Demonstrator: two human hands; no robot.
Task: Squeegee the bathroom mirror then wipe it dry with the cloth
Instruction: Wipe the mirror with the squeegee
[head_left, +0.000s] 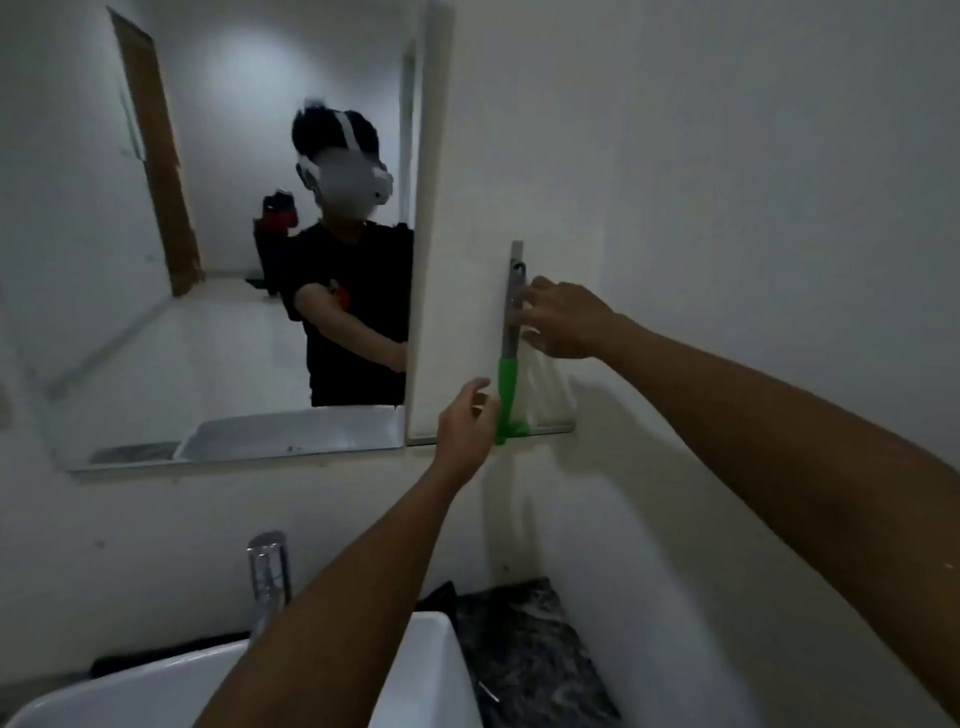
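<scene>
Both hands (563, 319) near upright squeegee (510, 345)

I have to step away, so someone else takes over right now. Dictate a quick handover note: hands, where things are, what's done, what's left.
Right hand: fingers at the grey upper handle of the squeegee; a firm grip can't be confirmed.
Left hand: open, close beside the squeegee's green lower part, holding nothing.
Squeegee: upright against the wall, right of the mirror, its foot on the small glass shelf.
Cloth: a pale cloth-like thing sits behind the squeegee; too dim to be sure.
Done: nothing on the mirror can be confirmed.
Left: take the squeegee, squeegee the mirror, then wipe dry.
</scene>
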